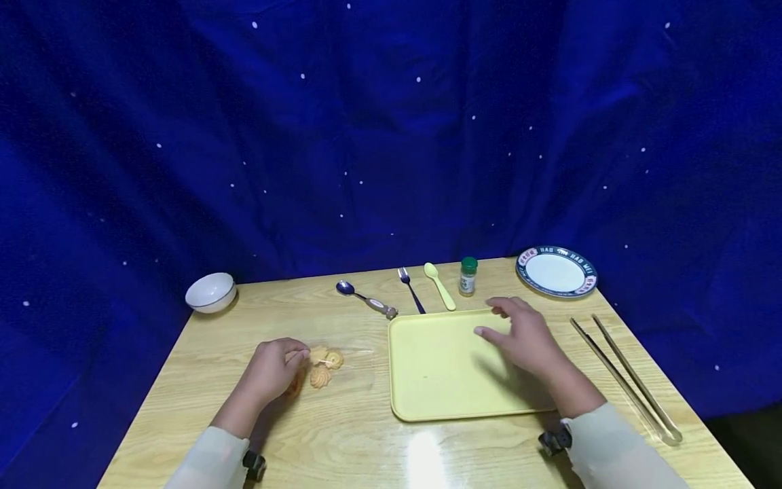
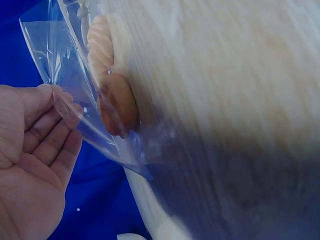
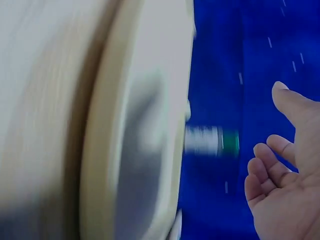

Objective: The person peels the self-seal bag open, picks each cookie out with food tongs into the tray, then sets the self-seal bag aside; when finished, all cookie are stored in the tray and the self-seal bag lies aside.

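On the left of the table lies a clear plastic bag [image 2: 62, 65] with several ridged cookies [image 1: 320, 376] in it. My left hand [image 1: 276, 370] pinches the bag's edge between thumb and fingers, lifting that side, as the left wrist view shows. A round cookie [image 2: 118, 105] sits in the bag close to those fingers. Above the right part of the yellow tray [image 1: 436, 367] hovers my right hand [image 1: 528, 339], thumb and fingers apart and holding nothing. The right wrist view is blurred, but the right hand [image 3: 287, 180] shows there with loosely bent fingers.
Behind the tray lie a dark spoon [image 1: 366, 299], a fork [image 1: 412, 291], a yellow spoon [image 1: 440, 285] and a green-capped shaker [image 1: 468, 277]. A white bowl [image 1: 210, 293] stands far left, a rimmed plate [image 1: 556, 272] far right. Metal tongs [image 1: 632, 380] lie right of the tray.
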### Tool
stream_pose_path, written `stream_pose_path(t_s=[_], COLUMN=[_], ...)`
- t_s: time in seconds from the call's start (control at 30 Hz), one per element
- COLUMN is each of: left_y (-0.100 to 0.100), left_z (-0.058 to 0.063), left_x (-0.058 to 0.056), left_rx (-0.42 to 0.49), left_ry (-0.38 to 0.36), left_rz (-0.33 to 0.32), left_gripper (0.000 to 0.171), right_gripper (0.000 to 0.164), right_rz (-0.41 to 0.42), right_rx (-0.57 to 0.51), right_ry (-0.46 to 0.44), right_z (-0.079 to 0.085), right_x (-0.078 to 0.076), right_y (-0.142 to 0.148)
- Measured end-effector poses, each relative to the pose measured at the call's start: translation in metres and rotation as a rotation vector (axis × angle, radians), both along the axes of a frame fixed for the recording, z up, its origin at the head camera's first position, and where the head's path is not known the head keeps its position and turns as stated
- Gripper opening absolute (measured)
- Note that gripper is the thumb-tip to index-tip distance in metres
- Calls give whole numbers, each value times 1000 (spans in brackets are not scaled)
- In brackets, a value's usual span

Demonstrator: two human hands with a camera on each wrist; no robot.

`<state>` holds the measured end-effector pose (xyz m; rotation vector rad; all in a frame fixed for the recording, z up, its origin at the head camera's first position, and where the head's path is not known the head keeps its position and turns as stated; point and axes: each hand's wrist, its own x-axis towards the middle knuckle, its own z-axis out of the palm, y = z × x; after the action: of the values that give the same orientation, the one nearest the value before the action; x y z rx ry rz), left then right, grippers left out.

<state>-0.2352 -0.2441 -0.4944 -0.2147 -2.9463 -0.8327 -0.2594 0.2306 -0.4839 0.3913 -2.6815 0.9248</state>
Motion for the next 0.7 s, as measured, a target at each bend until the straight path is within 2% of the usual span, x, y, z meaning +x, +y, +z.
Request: stream_pose_path(t_s=[0.17, 0.33, 0.57, 0.7], left_y=[1, 4, 3, 0], left_z=[-2, -5, -6, -5], left_x=[-1, -2, -1, 1], left_rx=[-8, 1, 9, -5], left_ry=[4, 23, 38, 29], left_rz=[-9, -8, -34, -12], left_gripper=[20, 17, 17, 18], right_gripper=[63, 72, 90, 103], right_rz=[-182, -346, -441, -445], right_rx=[-2, 43, 158, 193], right_ry=[19, -56, -264, -411], right_z=[2, 0, -10, -18], right_x=[6, 17, 40, 46], right_y=[65, 115, 164, 181])
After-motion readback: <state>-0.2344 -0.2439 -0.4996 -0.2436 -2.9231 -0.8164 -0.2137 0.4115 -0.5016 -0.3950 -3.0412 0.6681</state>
